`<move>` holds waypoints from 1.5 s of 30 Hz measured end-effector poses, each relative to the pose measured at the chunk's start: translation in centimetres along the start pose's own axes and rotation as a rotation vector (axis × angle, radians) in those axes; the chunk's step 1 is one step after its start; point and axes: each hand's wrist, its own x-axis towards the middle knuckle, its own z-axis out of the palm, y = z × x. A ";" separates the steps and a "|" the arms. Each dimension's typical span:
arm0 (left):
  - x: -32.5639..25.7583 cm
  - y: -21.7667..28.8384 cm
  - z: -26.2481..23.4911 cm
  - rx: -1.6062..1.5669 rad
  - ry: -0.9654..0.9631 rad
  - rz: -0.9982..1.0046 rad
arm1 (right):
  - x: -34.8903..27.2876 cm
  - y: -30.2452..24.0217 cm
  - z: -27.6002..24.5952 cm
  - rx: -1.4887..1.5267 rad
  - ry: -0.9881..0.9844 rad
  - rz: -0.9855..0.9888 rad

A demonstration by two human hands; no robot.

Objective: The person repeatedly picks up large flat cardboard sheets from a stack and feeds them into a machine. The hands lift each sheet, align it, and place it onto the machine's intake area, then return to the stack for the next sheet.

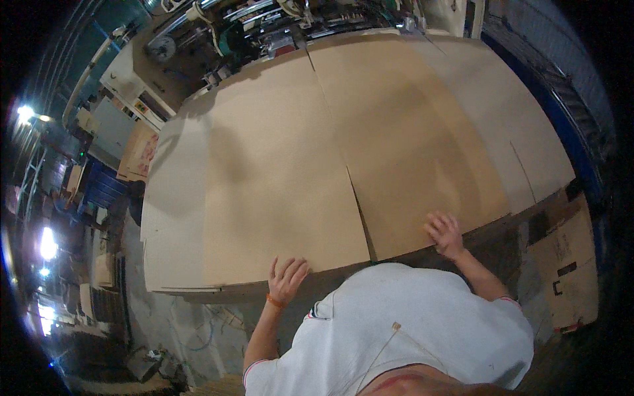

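Two large tan cardboard sheets lie side by side in front of me, over wider cardboard that shows at both sides. On the near edge of the left cardboard sheet [277, 178] rests my left hand [288, 280], its fingers spread and an orange band at the wrist. My right hand [445, 235] lies at the near edge of the right cardboard sheet [403, 145], fingers spread and slightly bent. A narrow dark gap runs between the sheets and widens toward me. Neither hand grips anything that I can see.
Machinery [264, 33] with rods and a green part stands along the far edge. A blue rail [548, 112] borders the right side. Near my right stands a brown cardboard box [564, 264]. At the left are a blue crate [102, 185] and the concrete floor [191, 330].
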 end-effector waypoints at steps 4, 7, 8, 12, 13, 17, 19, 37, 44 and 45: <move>-2.3 -0.4 2.0 -0.030 -0.026 -0.363 | 1.1 1.7 -4.2 0.068 0.229 0.075; -3.6 -1.9 2.0 0.084 -0.011 -0.530 | 4.1 1.8 -11.5 0.022 0.389 0.107; -3.5 -1.9 1.9 0.084 0.015 -0.507 | 4.8 1.9 -13.9 -0.008 0.422 0.165; -0.6 -1.7 -0.9 0.103 0.088 -0.434 | 5.1 4.5 -21.1 0.119 0.763 0.218; 0.3 -1.6 -1.6 0.112 0.099 -0.424 | 2.7 6.5 -20.4 -0.015 0.768 0.419; 3.9 -0.5 -2.4 0.063 0.126 -0.393 | 2.8 12.5 -19.1 -0.038 1.025 0.536; 6.4 1.4 -1.5 0.024 0.068 -0.416 | 3.6 15.8 -16.5 -0.023 1.020 0.604; 10.0 2.6 -0.9 0.208 0.082 -0.251 | 1.4 26.0 -9.0 -0.071 1.120 1.073; 11.6 0.3 -4.3 0.114 0.153 -0.375 | 2.0 25.4 -14.6 -0.227 1.096 0.924; 13.5 -0.2 -6.0 0.036 0.223 -0.404 | 1.4 26.8 -15.1 -0.292 1.078 0.886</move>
